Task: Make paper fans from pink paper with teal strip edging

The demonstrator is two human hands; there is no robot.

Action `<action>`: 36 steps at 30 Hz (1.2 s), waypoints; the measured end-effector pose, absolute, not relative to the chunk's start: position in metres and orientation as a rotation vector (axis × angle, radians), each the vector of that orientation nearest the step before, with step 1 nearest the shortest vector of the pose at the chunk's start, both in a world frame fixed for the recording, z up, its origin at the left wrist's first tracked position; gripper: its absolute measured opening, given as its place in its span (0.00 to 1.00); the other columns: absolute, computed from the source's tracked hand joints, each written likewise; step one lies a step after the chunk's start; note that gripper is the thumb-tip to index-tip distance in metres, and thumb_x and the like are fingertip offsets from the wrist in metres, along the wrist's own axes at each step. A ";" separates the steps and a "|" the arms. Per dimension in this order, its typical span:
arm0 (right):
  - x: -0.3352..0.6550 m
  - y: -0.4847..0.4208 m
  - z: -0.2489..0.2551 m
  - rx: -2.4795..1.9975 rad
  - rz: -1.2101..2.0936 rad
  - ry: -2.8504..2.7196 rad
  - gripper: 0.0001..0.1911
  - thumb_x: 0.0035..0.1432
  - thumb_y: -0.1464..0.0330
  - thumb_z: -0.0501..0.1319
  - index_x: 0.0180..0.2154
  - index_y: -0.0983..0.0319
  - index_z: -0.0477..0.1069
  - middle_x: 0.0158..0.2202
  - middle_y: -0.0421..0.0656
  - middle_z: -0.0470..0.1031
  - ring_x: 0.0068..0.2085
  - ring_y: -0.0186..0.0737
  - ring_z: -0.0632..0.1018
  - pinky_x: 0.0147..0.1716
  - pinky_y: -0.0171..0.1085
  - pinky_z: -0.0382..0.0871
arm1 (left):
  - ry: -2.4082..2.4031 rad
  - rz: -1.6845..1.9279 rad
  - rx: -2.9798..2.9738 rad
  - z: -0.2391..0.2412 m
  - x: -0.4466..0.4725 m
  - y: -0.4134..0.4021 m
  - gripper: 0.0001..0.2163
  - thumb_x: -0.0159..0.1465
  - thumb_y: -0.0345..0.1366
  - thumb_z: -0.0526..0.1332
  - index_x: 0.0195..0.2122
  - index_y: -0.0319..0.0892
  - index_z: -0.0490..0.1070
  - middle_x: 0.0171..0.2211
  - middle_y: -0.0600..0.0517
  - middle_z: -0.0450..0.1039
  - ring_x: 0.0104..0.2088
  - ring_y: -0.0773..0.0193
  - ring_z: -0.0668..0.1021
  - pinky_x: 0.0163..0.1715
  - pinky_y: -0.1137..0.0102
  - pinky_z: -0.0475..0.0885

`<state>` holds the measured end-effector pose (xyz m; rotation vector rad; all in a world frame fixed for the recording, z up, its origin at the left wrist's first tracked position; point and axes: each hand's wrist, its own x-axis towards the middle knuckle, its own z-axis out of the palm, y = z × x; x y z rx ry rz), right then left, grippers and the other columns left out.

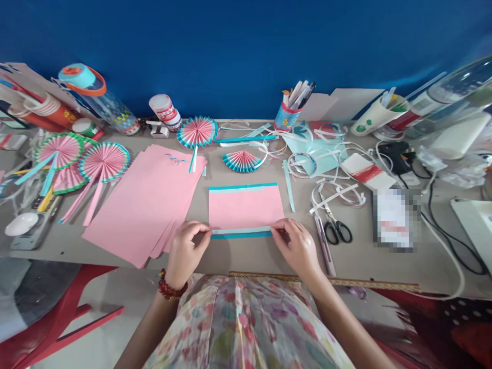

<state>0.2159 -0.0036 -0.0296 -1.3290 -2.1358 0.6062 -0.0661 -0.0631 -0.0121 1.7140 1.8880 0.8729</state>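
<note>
A pink paper sheet [246, 206] with teal strips along its far and near edges lies on the grey table [238, 256] in front of me. My left hand [186, 251] pinches the sheet's near left corner. My right hand [298, 246] pinches its near right corner. Both hands have their fingers closed on the near edge, which looks folded over, showing a pale teal band [241, 232].
A stack of pink sheets [144, 205] lies to the left. Finished paper fans [102, 163] sit at the far left, with other fans [197, 132] at the back. Scissors [335, 225], a craft knife [322, 241], paper strips, a pen cup [287, 117], a glue bottle [166, 110] and cables lie around. A red chair [57, 318] stands at lower left.
</note>
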 end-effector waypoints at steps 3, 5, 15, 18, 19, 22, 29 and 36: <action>0.215 -0.005 -0.033 -1.320 0.591 -2.149 0.05 0.64 0.73 0.57 0.35 0.58 0.66 0.30 0.41 0.73 0.33 0.42 0.72 0.36 0.39 0.64 | 1.946 0.812 1.783 -0.015 -0.065 -0.065 0.05 0.65 0.34 0.60 0.32 0.43 0.73 0.34 0.51 0.75 0.37 0.60 0.76 0.39 0.66 0.70; 0.214 -0.007 -0.033 -1.311 0.597 -2.148 0.05 0.64 0.73 0.57 0.35 0.58 0.66 0.31 0.41 0.74 0.34 0.43 0.72 0.37 0.40 0.64 | 1.973 0.782 1.797 -0.017 -0.065 -0.066 0.05 0.66 0.35 0.60 0.32 0.44 0.73 0.34 0.51 0.75 0.37 0.60 0.76 0.40 0.65 0.70; 0.213 -0.011 -0.034 -1.308 0.624 -2.142 0.06 0.63 0.74 0.56 0.36 0.58 0.66 0.34 0.42 0.75 0.37 0.45 0.73 0.39 0.41 0.65 | 1.983 0.739 1.804 -0.016 -0.067 -0.069 0.05 0.66 0.35 0.60 0.33 0.44 0.72 0.36 0.51 0.75 0.38 0.59 0.76 0.41 0.65 0.69; 0.213 -0.012 -0.034 -1.304 0.621 -2.145 0.05 0.64 0.74 0.56 0.36 0.58 0.66 0.34 0.42 0.75 0.37 0.45 0.72 0.39 0.41 0.65 | 2.009 0.723 1.823 -0.017 -0.065 -0.069 0.05 0.66 0.34 0.59 0.33 0.45 0.72 0.36 0.51 0.75 0.39 0.59 0.76 0.41 0.64 0.69; 0.212 -0.012 -0.034 -1.304 0.621 -2.145 0.05 0.64 0.74 0.56 0.36 0.58 0.66 0.34 0.42 0.75 0.37 0.45 0.72 0.39 0.41 0.65 | 2.016 0.717 1.830 -0.018 -0.065 -0.069 0.05 0.66 0.34 0.59 0.33 0.45 0.72 0.36 0.51 0.75 0.39 0.58 0.75 0.41 0.64 0.69; 0.211 -0.012 -0.034 -1.305 0.613 -2.143 0.05 0.64 0.74 0.56 0.36 0.58 0.66 0.33 0.43 0.75 0.36 0.45 0.72 0.39 0.41 0.65 | 2.035 0.698 1.849 -0.019 -0.064 -0.070 0.05 0.66 0.34 0.59 0.33 0.45 0.71 0.36 0.51 0.74 0.39 0.58 0.75 0.41 0.64 0.68; 0.210 -0.012 -0.033 -1.326 0.597 -2.153 0.06 0.64 0.73 0.55 0.36 0.58 0.67 0.33 0.43 0.74 0.36 0.45 0.72 0.39 0.42 0.65 | 2.082 0.647 1.907 -0.018 -0.061 -0.070 0.04 0.65 0.32 0.60 0.32 0.45 0.70 0.36 0.51 0.75 0.39 0.57 0.75 0.41 0.64 0.66; 0.210 -0.012 -0.033 -1.336 0.591 -2.170 0.06 0.64 0.74 0.55 0.36 0.58 0.66 0.33 0.43 0.74 0.36 0.45 0.72 0.39 0.42 0.65 | 2.121 0.589 1.942 -0.018 -0.058 -0.070 0.03 0.64 0.31 0.60 0.32 0.44 0.69 0.35 0.51 0.74 0.39 0.57 0.74 0.41 0.64 0.66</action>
